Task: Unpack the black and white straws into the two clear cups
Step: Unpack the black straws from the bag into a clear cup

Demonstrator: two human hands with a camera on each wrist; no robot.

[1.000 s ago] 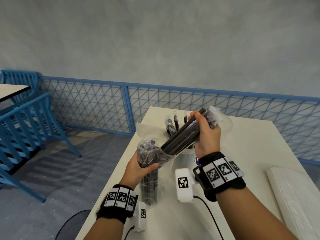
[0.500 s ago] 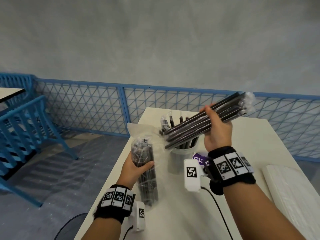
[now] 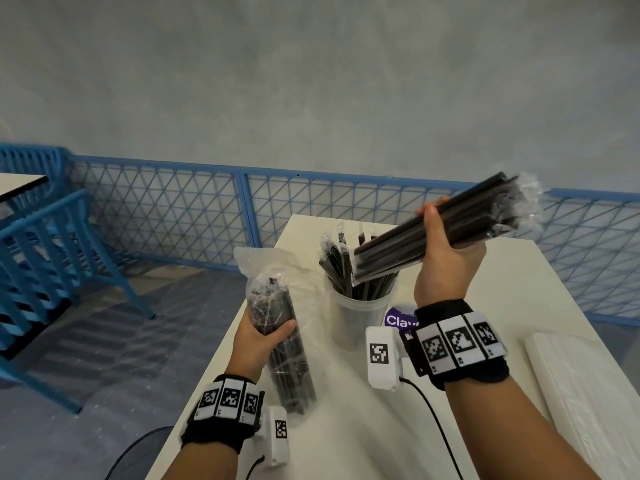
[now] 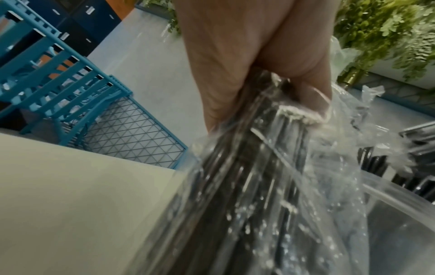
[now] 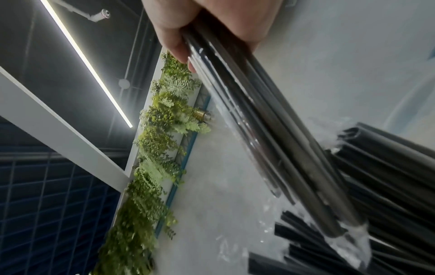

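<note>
My right hand fingers curl round the straws mid-length; left hand grips the bag; I judge straws light, stiff, slippery in film.

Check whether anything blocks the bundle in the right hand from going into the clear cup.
Partly. The right hand holds the bundle of black straws above the clear cup, but straws already in the cup crowd its mouth.
</note>
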